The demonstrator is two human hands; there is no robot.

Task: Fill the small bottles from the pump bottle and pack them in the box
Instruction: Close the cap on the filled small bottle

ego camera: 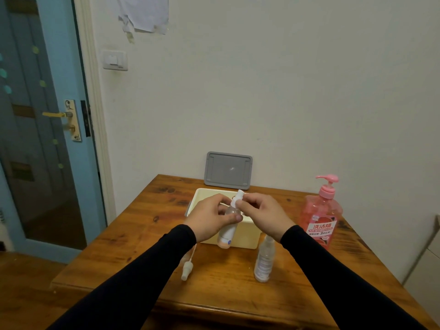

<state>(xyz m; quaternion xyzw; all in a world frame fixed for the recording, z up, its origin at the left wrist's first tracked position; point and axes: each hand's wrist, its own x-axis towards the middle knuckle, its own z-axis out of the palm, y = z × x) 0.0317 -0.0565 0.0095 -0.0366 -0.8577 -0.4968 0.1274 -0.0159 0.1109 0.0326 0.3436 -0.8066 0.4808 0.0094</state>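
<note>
- The left hand [210, 219] grips a small bottle [228, 231] around its upper body, fingers and thumb curled about the clear shoulder, holding it above the table [147, 225] in front of the cream box [245, 236]
- The bottle tilts, its white top leaning toward the far edge and to the right; a pinkish layer shows at its base, which hangs just over the box's near wall
- The right hand [260, 214] pinches the white spray cap [238, 198] on that bottle's neck between thumb and fingertips; whether the cap is fully seated cannot be told
- Both arms wear black sleeves [333, 265]
- The box stands open near the middle of the table, toward the far edge; its inside is mostly hidden by the hands
- A grey lid [228, 170] leans upright against the wall at the far edge, just behind the box
- The pink pump bottle [321, 217] stands near the right edge, well filled with pink liquid, its nozzle pointing left
- A second small bottle [263, 260], clear and upright, stands nearer the front edge, right of the middle, partly under the right wrist
- A loose spray top [187, 270] with its thin dip tube lies on the table left of the middle, near the front edge, beside the left forearm
- A blue door [47, 129] with a brass handle stands at the left of the room
</note>
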